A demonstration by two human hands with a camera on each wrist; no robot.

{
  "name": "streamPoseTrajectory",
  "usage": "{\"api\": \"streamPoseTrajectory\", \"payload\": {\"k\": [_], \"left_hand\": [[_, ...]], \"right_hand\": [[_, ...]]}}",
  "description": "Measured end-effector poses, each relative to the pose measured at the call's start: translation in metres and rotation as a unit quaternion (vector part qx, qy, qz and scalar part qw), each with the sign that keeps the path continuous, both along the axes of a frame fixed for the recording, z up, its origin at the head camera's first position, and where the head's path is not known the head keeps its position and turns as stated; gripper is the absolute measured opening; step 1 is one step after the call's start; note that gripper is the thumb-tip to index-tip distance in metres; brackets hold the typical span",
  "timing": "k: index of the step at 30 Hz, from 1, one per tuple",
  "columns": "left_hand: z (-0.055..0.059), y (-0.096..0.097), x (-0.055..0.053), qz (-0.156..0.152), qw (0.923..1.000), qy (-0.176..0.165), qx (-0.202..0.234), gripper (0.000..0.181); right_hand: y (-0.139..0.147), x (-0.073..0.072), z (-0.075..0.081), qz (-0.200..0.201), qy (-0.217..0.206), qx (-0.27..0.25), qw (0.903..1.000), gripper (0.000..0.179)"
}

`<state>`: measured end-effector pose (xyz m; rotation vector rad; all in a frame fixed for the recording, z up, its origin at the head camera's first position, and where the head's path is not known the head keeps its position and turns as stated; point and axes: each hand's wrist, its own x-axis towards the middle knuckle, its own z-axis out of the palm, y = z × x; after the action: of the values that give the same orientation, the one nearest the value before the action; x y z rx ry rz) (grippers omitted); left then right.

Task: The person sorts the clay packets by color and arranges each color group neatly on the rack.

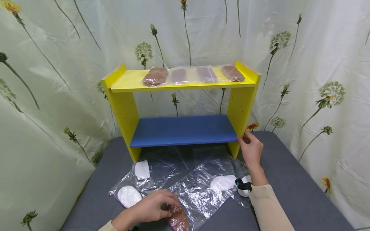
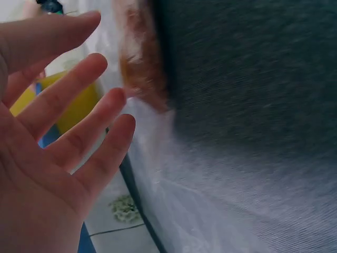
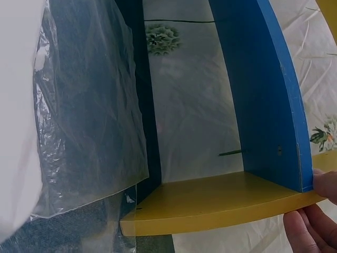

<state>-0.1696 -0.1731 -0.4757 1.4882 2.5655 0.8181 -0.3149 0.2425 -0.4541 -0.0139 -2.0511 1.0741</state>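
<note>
A yellow and blue shelf unit (image 1: pixel 185 128) stands upright on the dark table. My right hand (image 1: pixel 252 148) grips the front edge of its right side panel where the blue shelf board meets it. In the right wrist view, the thumb and fingers (image 3: pixel 300 232) lie on either side of that yellow panel. My left hand (image 1: pixel 157 205) is over a reddish-brown item in clear plastic (image 1: pixel 178 218) near the table's front. Its fingers (image 2: pixel 84 139) are loosely spread and hold nothing in the left wrist view, with the brown item (image 2: pixel 141 58) just beyond the fingertips.
Several bagged brown items (image 1: pixel 179 76) lie in a row on the top yellow board. Clear plastic bags (image 1: pixel 199 183) with white items, such as a round one (image 1: pixel 129 196), spread over the table (image 1: pixel 289 192) before the unit. A flowered curtain (image 1: pixel 303 64) hangs behind.
</note>
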Motion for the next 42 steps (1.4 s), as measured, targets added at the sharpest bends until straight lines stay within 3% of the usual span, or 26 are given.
{"api": "streamPoseTrajectory", "payload": {"k": [6,11,18,22,26,29,34,42], "left_hand": [[-0.007,0.002,0.005,-0.04,0.9971,0.06,-0.025,0.05],[-0.009,0.003,0.005,-0.045,0.9929,0.1,-0.047,0.055],[-0.012,0.004,0.004,-0.046,0.9918,0.087,-0.082,0.056],[-0.014,0.006,0.005,-0.039,0.9895,0.106,-0.09,0.054],[-0.014,0.009,0.006,-0.042,0.9894,0.104,-0.092,0.051],[-0.014,0.011,0.006,-0.046,0.9897,0.104,-0.087,0.049],[-0.011,0.014,0.002,-0.045,0.9889,0.13,-0.056,0.04],[0.002,0.011,-0.006,-0.028,0.9959,0.083,-0.022,0.022]], "right_hand": [[0.0,0.001,-0.001,0.0,-0.009,-0.005,0.9999,0.04],[0.001,0.001,0.002,-0.003,-0.003,-0.007,1.0,0.038],[0.001,0.0,0.002,-0.006,-0.011,0.0,0.9999,0.04],[0.001,-0.001,0.002,-0.005,-0.012,0.003,0.9999,0.041],[0.001,0.0,0.0,0.0,-0.012,0.002,0.9999,0.04],[0.001,0.001,-0.001,0.005,-0.009,0.001,0.9999,0.04],[-0.001,0.002,-0.003,0.01,-0.005,0.0,0.9999,0.04],[0.0,0.001,0.0,0.006,-0.005,-0.003,1.0,0.041]]}}
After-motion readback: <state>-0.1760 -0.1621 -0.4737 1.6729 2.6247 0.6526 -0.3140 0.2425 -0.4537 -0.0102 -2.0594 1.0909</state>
